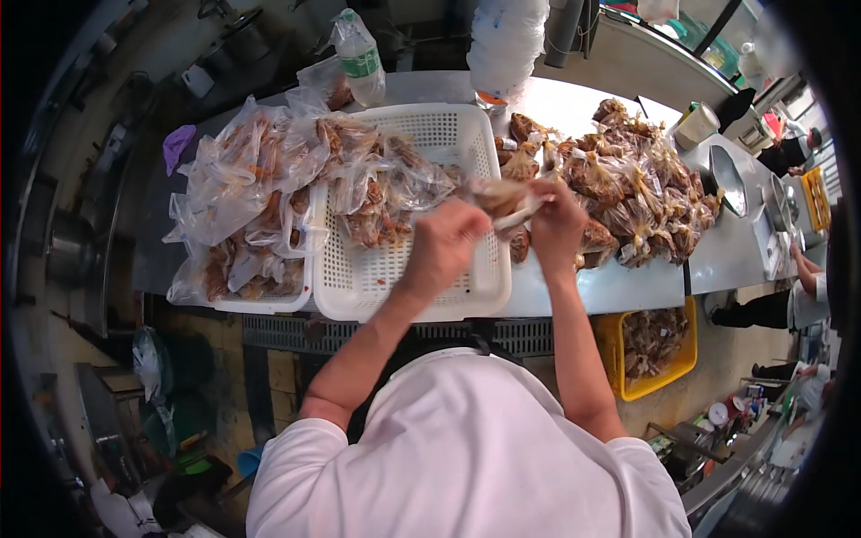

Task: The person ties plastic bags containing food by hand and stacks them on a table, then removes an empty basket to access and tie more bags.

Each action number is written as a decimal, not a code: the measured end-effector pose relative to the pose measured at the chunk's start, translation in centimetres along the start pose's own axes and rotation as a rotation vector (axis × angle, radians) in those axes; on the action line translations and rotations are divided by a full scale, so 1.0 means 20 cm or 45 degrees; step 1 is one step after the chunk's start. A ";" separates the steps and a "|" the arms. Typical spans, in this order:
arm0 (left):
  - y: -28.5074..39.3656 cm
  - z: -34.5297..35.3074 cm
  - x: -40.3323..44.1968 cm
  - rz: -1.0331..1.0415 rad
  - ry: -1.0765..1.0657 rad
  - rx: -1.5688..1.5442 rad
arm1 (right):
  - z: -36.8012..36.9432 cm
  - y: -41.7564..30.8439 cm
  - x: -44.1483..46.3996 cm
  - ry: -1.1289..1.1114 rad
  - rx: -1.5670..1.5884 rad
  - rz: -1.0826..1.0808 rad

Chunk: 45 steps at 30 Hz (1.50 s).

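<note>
L hand (pixel 446 240) + R hand (pixel 560 217): grips pinching plastic bag (pixel 504 192), blurred | abv wht basket (pixel 486 299) R side | bag pile (pixel 632 188) R on table (pixel 549 294)

Left grip (pixel 441 240) above basket (pixel 457 302); right grip (pixel 556 220) holding blurred bag (pixel 504 194)

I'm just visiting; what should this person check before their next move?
- Both hands at the bag: ok; left hand and right hand meet at one blurred bag.
- Bag closed: cannot tell, motion blur hides it.
- More filled bags in the white basket: ok, several inside.
- Basket well back from the steel table's front edge: not ok, its front rim sits about at the edge.
- Right-hand pile on the table: ok.
</note>
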<state>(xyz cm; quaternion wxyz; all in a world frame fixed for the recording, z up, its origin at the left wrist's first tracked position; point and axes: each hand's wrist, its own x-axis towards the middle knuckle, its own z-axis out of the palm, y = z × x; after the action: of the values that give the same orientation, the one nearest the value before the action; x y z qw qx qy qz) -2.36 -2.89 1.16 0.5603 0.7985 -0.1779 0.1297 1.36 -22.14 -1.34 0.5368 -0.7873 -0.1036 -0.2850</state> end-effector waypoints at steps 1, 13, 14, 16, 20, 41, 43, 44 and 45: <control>-0.04 -0.08 0.04 -0.020 0.109 0.186 | -0.03 0.05 0.06 0.124 -0.038 0.108; -0.29 -0.70 0.21 0.064 0.270 0.747 | 0.25 -0.25 0.11 -0.436 0.237 0.006; -0.16 -0.69 0.23 0.104 0.201 0.732 | 0.30 -0.32 0.12 -0.490 0.187 -0.086; -0.04 -0.65 0.22 0.148 0.130 0.723 | 0.43 -0.36 0.13 -0.425 0.029 -0.265; -0.12 -0.63 0.10 0.157 0.066 0.556 | 0.47 -0.10 0.20 -1.064 -0.161 -0.168; 0.08 -0.11 0.07 0.026 -0.135 -0.289 | 0.39 0.03 -0.29 -0.363 0.315 0.052; 0.14 -0.08 0.08 0.093 -0.183 -0.386 | 0.39 0.00 -0.26 -0.231 0.691 0.469; 0.13 -0.09 0.08 0.206 -0.018 -0.435 | 0.38 -0.01 -0.24 -0.211 0.692 0.471; 0.11 -0.10 0.07 0.319 0.145 -0.491 | 0.35 -0.02 -0.21 -0.213 0.874 0.537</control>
<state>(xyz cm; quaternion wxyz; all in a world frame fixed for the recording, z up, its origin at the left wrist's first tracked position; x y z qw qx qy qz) -1.98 -1.95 4.33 0.6912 0.6397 -0.2652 0.2068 0.09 -14.98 -5.30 0.8048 -0.5868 -0.0723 -0.0525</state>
